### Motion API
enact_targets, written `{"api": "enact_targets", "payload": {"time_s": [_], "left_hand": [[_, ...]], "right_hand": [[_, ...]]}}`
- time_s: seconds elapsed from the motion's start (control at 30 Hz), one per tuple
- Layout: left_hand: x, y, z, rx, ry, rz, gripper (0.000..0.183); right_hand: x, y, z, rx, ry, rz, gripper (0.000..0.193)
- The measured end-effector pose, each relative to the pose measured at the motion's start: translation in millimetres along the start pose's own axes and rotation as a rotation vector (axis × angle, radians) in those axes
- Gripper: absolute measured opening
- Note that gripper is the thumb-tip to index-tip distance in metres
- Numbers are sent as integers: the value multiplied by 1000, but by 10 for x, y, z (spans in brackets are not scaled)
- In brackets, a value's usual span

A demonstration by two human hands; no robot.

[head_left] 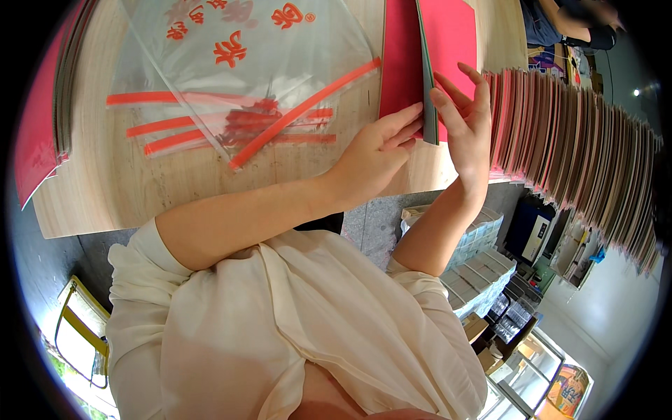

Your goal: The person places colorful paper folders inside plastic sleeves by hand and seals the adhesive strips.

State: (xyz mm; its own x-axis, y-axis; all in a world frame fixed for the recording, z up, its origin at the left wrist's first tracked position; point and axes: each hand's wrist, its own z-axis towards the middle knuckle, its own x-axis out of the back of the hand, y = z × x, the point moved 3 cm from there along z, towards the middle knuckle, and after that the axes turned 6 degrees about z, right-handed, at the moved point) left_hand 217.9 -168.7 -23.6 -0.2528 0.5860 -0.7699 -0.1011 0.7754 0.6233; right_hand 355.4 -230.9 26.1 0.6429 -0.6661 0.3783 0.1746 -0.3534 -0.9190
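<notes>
Touching the card (428,91), left hand (371,150) lies open, flat-fingered; right hand (465,129) is open, splayed; loose support could let it topple!

Upper left: clear plastic bags (294,66), large red characters (229,50) printed on them. Lower right: orange panel (568,390), lettering (565,386) small, distorted.

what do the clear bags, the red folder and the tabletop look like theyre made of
Clear bags: thin, glossy plastic film; things beneath show through and creases catch light. Red folder: likely smooth card; its raised leaf looks thin yet straight, though a plastic coating is possible. Tabletop: pale wood or wood-look laminate, low sheen; the grain shows, but I cannot tell which.
</notes>
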Motion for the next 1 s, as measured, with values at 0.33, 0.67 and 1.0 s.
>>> {"api": "enact_targets", "payload": {"time_s": [0.33,0.67,1.0], "left_hand": [[37,22,81,-32,1,-7,58],[142,-67,462,64,340,165,37],[315,184,417,-126,280,563,53]], "right_hand": [[-2,37,-2,31,12,13,55],[-295,-179,-238,45,70,-420,54],[473,-171,-70,251,397,-341,42]]}}
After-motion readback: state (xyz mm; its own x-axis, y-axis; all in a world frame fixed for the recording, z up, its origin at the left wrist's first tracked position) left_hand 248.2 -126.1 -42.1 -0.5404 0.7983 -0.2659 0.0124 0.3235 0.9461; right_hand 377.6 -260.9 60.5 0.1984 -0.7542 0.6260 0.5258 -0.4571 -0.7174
